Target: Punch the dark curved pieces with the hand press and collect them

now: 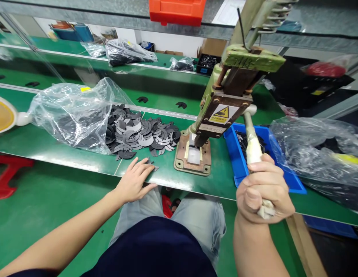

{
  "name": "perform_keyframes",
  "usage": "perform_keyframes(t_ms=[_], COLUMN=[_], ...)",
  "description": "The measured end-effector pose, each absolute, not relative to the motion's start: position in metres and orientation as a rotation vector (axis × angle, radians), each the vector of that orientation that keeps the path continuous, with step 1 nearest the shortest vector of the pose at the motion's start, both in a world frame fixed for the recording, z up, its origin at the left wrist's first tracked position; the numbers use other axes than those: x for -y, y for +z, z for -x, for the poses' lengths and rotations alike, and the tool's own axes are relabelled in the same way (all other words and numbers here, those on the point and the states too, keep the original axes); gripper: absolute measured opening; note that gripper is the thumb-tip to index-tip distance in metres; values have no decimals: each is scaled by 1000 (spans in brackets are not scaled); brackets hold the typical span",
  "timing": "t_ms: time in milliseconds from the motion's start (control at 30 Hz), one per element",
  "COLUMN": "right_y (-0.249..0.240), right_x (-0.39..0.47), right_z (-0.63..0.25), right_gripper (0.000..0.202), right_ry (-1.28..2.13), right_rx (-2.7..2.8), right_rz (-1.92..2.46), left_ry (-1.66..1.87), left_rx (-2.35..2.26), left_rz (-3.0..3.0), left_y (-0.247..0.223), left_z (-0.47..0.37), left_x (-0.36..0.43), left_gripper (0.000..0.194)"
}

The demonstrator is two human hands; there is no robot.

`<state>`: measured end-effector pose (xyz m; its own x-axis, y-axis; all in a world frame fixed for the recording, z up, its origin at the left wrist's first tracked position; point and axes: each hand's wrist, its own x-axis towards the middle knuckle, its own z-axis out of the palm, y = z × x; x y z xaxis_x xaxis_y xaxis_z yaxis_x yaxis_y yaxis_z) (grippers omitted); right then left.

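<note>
My right hand [263,188] is wrapped round the lever handle [253,148] of a green hand press [225,96], gripping its cloth-wrapped end. Under the press head, a pale block [193,154] sits on the brown base plate [193,169]. Near the front edge of the bench, my left hand [137,177] lies palm down with its fingers stretched out. Its fingertips rest over a few dark grey pieces [151,163], partly hidden by them. Just beyond the fingers spreads a heap of curved dark grey pieces [138,132].
A clear plastic bag [77,119] adjoins the heap on the left. Right of the press stand a blue bin [235,165] with black parts and another plastic bag [320,146]. Two dark pieces lie on the green belt [161,102] behind. An orange-red bin [177,11] hangs overhead.
</note>
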<state>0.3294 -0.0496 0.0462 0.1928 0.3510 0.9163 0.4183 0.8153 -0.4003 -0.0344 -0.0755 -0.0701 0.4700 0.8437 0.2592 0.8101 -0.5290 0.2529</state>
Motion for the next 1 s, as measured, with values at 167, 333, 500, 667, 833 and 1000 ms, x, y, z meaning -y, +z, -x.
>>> perform_keyframes(t_ms=[167,333,500,667,833,1000], right_y=[46,46,44,43,42,41], right_x=[49,51,53,54,54,55], right_z=[-330,-332,-332,-335,-338,-337], right_gripper=[26,25,27,25,23,24], right_ry=[-65,-35,-35,-51,-49,-40], right_rx=[1408,1448,1430,1456,1487,1484], right_rz=[656,635,652,664,667,638], left_ry=[508,611,768,738,687,619], left_rx=[-1352,-1278,-1214,-1382,-1119,-1091], left_rz=[-2610,-2582,-2413,-1754,-1390,-1307], left_y=[-74,-91,-71,-32,-23,-29], left_z=[43,46,33,-15,-70,-102], left_x=[80,103,93,27,-47,-78], left_gripper=[64,41,29,31,37,32])
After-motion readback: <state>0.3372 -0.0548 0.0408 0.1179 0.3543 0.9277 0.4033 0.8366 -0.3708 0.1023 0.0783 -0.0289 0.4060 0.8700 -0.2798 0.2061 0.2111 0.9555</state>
